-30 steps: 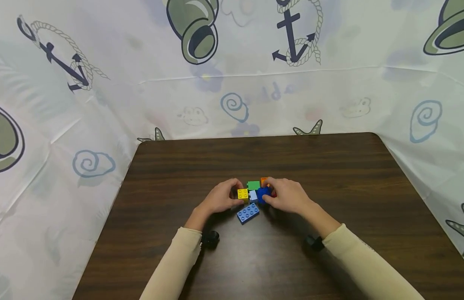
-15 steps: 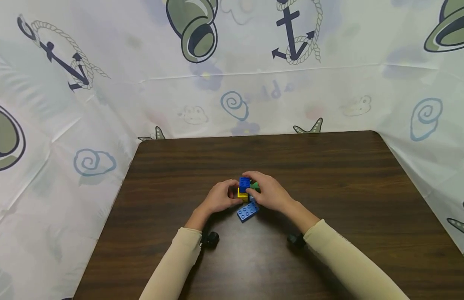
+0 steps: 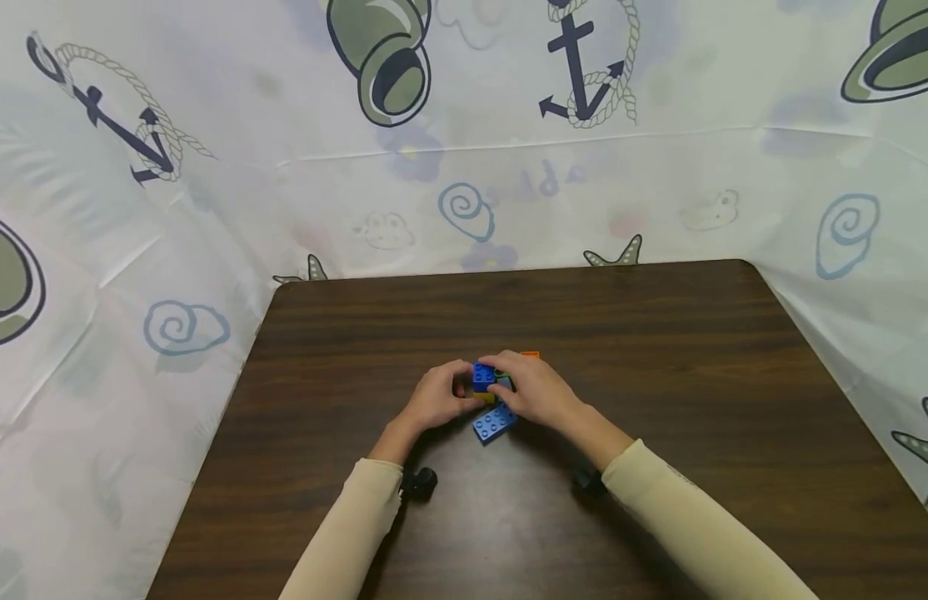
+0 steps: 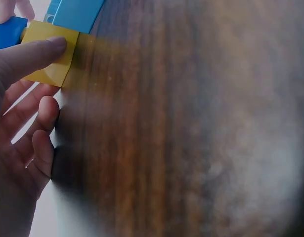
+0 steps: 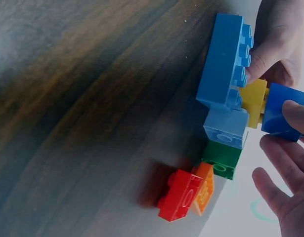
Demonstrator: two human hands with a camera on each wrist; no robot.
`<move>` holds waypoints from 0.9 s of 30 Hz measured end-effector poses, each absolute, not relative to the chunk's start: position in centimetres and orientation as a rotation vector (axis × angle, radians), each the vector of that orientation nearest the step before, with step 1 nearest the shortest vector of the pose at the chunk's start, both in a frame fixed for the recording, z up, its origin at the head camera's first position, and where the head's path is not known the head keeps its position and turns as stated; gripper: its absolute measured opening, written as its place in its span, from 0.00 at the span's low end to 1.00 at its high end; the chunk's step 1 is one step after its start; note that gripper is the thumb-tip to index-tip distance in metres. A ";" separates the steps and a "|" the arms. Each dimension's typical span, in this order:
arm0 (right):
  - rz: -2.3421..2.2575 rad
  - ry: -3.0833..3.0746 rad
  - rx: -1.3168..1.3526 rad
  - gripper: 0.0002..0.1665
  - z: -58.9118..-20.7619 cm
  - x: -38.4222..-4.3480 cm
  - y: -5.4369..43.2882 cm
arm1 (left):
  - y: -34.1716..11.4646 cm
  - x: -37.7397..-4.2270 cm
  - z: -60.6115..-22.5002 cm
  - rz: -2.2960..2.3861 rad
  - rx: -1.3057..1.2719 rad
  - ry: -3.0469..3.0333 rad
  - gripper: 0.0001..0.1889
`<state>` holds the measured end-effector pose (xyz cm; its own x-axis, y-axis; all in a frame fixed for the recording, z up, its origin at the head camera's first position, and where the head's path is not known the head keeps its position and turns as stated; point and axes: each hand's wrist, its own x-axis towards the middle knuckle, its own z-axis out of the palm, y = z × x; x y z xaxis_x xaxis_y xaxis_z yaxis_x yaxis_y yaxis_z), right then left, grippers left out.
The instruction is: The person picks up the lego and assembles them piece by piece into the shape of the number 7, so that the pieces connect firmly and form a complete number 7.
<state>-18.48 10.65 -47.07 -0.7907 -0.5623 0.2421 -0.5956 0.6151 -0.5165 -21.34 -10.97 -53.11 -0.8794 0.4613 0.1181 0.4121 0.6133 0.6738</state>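
Observation:
My left hand pinches a yellow toy building brick, its thumb on the near side. Over that brick my right hand holds a dark blue brick between thumb and fingers. In the right wrist view, yellow studs show in a narrow gap under the blue brick, so the two are not flush. A long blue eight-stud brick lies just in front of the hands. The head view has the yellow brick mostly covered by the blue one.
Beside the yellow brick, the right wrist view shows a small light blue brick, a green one, an orange one and a red one lying on its side. All are on the dark wooden table. A printed cloth hangs behind.
My right hand has carried the dark blue brick leftward from the other bricks to above the yellow one, then slightly lower. The left hand has stayed at the yellow brick.

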 end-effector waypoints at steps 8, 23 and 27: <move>0.824 -2.812 0.985 0.27 -46.3 -18.7 10.2 | -11.0 -21.6 -53.1 1.145 0.763 2.762 0.15; 0.872 -2.792 0.971 0.27 -46.8 -19.2 10.2 | -11.0 -21.5 -53.1 1.144 0.759 2.757 0.16; 0.889 -2.787 0.969 0.27 -47.1 -18.9 10.4 | -11.1 -21.4 -53.0 1.154 0.763 2.746 0.17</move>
